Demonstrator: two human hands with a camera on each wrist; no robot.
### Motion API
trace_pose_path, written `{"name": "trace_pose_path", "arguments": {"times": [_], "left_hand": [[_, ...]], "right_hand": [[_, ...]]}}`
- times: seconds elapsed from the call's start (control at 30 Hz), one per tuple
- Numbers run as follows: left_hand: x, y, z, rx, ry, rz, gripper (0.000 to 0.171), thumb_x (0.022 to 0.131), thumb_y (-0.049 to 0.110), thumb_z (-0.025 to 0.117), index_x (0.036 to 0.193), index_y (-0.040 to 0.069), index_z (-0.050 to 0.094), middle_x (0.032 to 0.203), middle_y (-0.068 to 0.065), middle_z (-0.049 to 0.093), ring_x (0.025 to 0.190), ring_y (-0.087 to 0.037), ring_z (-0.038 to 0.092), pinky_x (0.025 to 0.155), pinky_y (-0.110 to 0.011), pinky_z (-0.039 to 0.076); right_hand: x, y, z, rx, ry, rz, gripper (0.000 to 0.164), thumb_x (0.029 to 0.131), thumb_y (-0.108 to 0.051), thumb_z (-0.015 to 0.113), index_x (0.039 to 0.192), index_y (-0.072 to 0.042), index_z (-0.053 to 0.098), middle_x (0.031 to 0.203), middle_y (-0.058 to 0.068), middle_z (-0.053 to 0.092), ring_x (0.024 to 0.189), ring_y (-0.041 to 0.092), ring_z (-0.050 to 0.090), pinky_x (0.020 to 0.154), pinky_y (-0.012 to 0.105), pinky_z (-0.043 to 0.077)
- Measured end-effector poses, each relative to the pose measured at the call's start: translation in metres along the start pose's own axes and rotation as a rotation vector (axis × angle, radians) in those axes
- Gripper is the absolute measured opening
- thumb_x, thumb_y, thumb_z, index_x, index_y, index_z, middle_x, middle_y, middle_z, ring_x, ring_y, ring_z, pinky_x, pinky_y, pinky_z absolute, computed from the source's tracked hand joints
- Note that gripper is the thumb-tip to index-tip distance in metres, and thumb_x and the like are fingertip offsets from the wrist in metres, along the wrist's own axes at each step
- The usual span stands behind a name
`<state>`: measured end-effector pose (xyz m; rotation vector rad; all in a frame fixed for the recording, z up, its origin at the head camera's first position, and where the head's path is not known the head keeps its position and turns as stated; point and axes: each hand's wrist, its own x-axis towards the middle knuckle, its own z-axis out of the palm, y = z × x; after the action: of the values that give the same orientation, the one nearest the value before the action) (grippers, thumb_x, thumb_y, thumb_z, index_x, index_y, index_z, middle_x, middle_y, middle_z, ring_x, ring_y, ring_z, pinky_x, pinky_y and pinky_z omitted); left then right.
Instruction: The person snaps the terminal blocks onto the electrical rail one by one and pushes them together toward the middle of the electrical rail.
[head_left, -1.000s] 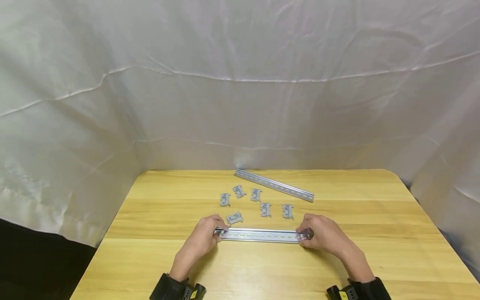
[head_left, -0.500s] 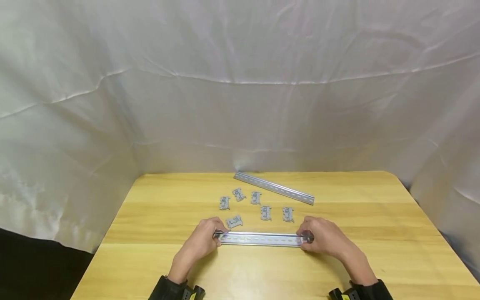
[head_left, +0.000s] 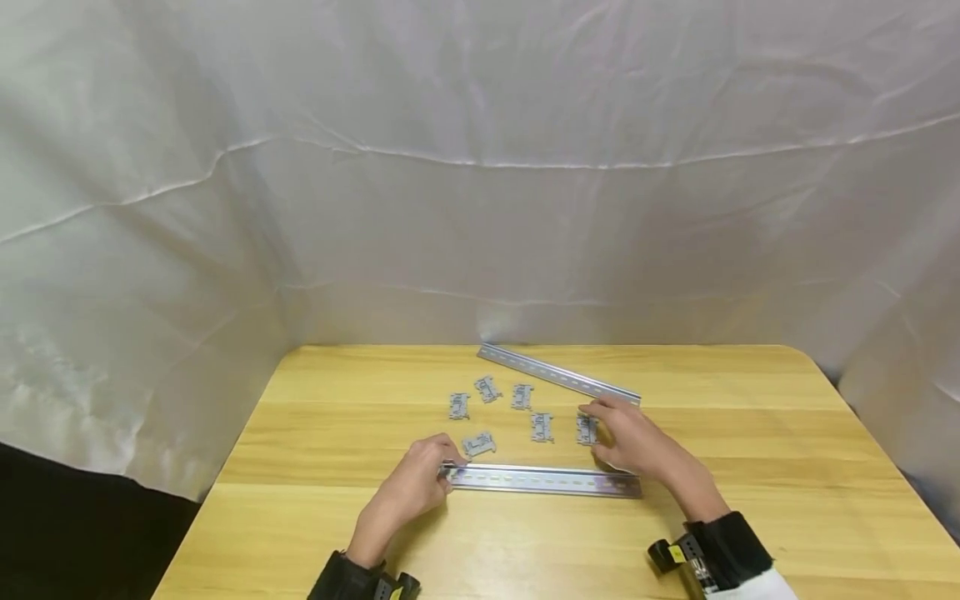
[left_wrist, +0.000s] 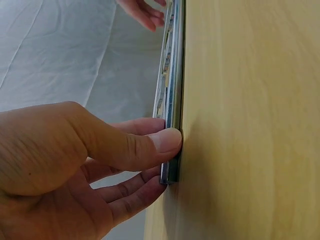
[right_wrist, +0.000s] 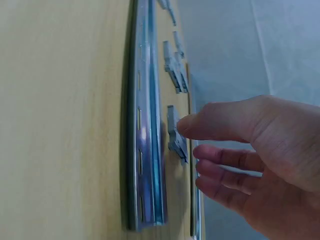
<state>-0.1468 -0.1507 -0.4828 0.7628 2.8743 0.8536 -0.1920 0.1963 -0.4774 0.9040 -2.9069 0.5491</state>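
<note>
A slotted metal DIN rail (head_left: 540,478) lies left to right on the table in front of the person. My left hand (head_left: 414,482) pinches its left end; in the left wrist view the thumb (left_wrist: 165,142) presses the near edge with the fingers behind. My right hand (head_left: 637,442) is off the rail, over a grey DIN-rail terminal block (head_left: 585,428) beyond the rail's right part. In the right wrist view the thumb overlaps that terminal block (right_wrist: 175,131), while the other fingers (right_wrist: 222,172) are spread apart from it.
Several more grey terminal blocks (head_left: 542,427) lie scattered behind the rail, one (head_left: 478,443) close to the left hand. A second slotted rail (head_left: 551,371) lies at a slant farther back. Pale cloth (head_left: 480,225) hangs behind the wooden table (head_left: 525,550).
My right hand has let go of the rail's right end and moved away from the person to the rightmost terminal block. The left hand still holds the rail's left end.
</note>
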Motion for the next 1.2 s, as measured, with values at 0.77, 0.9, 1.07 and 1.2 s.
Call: {"name": "trace_pose_path", "arguments": {"times": [0.77,0.9,1.07,1.2], "left_hand": [[-0.003,-0.007,-0.003,-0.056,-0.047,-0.01,0.04,0.07,-0.012,0.07,0.108,0.001,0.075,0.104,-0.007,0.068,0.091,-0.023,0.064,0.078,-0.032,0.058],[-0.004,-0.008,-0.003,-0.059,-0.05,-0.01,0.04,0.071,-0.011,0.071,0.109,0.001,0.075,0.104,-0.007,0.067,0.091,-0.022,0.064,0.078,-0.032,0.058],[-0.003,-0.009,-0.003,-0.057,-0.052,-0.01,0.038,0.072,-0.01,0.072,0.108,0.002,0.075,0.104,-0.006,0.067,0.093,-0.023,0.064,0.08,-0.033,0.058],[-0.003,-0.01,-0.003,-0.054,-0.052,0.001,0.036,0.073,-0.008,0.074,0.108,0.002,0.075,0.105,-0.006,0.067,0.095,-0.023,0.064,0.081,-0.034,0.058]], "right_hand": [[0.004,0.008,-0.01,0.092,-0.012,-0.056,0.054,0.073,-0.015,0.079,0.119,0.01,0.064,0.099,0.011,0.06,0.074,0.016,0.053,0.059,0.029,0.052],[-0.016,0.008,-0.018,0.134,0.074,-0.04,0.053,0.073,-0.016,0.08,0.118,0.008,0.066,0.099,0.007,0.061,0.085,0.02,0.062,0.07,0.036,0.059],[-0.041,0.013,-0.022,0.229,0.135,-0.016,0.047,0.071,-0.009,0.08,0.113,0.007,0.067,0.099,0.005,0.06,0.089,0.021,0.063,0.075,0.039,0.06],[-0.053,0.02,-0.022,0.28,0.134,0.017,0.046,0.068,-0.003,0.079,0.11,0.005,0.065,0.101,0.008,0.063,0.09,0.02,0.061,0.077,0.038,0.06]]}}
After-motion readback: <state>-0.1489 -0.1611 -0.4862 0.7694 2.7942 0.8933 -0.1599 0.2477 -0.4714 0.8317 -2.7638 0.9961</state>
